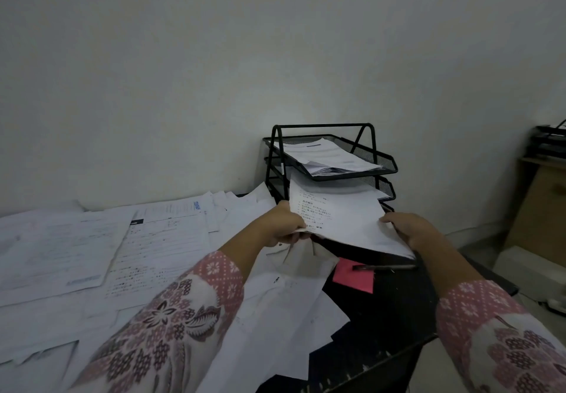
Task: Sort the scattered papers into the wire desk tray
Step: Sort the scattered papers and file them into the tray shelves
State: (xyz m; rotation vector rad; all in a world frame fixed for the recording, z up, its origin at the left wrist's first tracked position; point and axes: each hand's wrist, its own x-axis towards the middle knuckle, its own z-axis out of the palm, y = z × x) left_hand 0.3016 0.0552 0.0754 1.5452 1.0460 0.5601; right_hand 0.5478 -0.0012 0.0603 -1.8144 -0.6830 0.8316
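Hands (283, 227) grip a sheaf of papers (340, 218) by both side edges, right hand (407, 229) opposite the left, fingers clamped, likely levelling it to enter the wire desk tray (382, 160), just before its middle tier.

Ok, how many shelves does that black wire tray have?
3 show on the wire desk tray: the top shelf with papers, the middle shelf, and a bottom shelf mostly hidden behind the held papers. More may be hidden.
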